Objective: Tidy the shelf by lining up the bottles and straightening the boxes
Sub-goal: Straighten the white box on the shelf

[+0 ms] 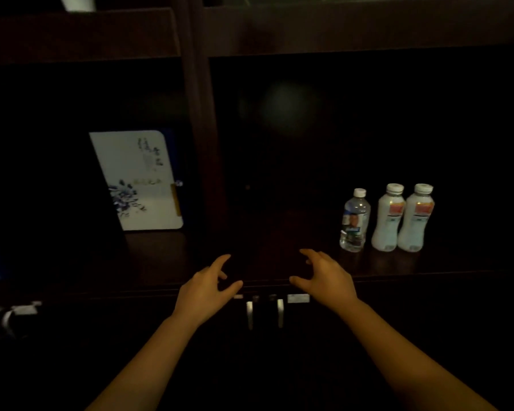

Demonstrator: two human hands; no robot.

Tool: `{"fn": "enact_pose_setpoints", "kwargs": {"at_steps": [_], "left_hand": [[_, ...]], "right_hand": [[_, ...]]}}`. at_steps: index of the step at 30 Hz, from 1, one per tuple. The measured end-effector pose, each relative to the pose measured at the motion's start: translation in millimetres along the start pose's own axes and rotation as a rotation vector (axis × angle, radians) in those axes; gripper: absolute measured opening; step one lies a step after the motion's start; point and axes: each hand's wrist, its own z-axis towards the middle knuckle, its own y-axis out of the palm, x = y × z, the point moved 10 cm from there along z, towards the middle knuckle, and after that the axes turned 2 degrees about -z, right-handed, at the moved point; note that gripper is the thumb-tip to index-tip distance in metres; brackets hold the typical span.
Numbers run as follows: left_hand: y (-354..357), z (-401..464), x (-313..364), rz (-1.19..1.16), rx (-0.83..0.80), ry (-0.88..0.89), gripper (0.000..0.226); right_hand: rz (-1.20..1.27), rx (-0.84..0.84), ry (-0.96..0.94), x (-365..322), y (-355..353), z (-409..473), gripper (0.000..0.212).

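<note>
White card with blue flower print faces me on the box [137, 180], which stands left of the dark upright post [202, 143] that divides the shelf [279, 262]; I take that post as my landmark. It leans slightly, its top tilted left. I judge it light, stiff and easy to dent at the corners, so I would hold it by both side edges and square it up. I count one box for certain; a dim blue shape at the far left edge may be another, I cannot tell.

Just right of the post and below it, my left hand [205, 287] hovers at the shelf's front lip, its grip released, fingers spread and curled, holding nothing. My right hand [327, 277] sits further right, likewise loose and empty.

Well right of the post stand three bottles, upright and in a row: one clear water bottle [354, 222], then two milky white bottles [388, 221] [415, 221] touching or nearly so. They look like smooth, light plastic, possibly slick; I would grasp each around the waist, below the cap, and slide it.
</note>
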Motion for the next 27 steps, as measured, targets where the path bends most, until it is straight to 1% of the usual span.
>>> {"fn": "enact_pose_setpoints", "kwargs": {"at_steps": [3,8,12,15,20,23,27], "left_hand": [[-34,-18,-32,-0.014,0.011,-0.041,0.069],[-80,-20,-79,-0.027,0.069,-0.088,0.069],[-109,-11,-120,-0.012,0.128,-0.124,0.071],[-131,3,-159,0.006,0.176,-0.166,0.073],[-150,33,-211,0.054,0.167,-0.213,0.074],[-159,52,-240,0.007,0.192,-0.227,0.073],[-163,80,-280,-0.032,0.135,-0.248,0.072]], "right_hand": [[0.029,-0.058,-0.07,-54,24,-2,0.071],[0.068,-0.08,-0.154,-129,56,15,0.072],[0.077,-0.092,-0.197,-167,89,40,0.073],[0.112,-0.106,-0.203,-186,120,68,0.073],[0.158,-0.123,-0.192,-212,166,117,0.076],[0.18,-0.136,-0.162,-220,186,143,0.078],[0.179,-0.156,-0.103,-226,208,182,0.08]]}}
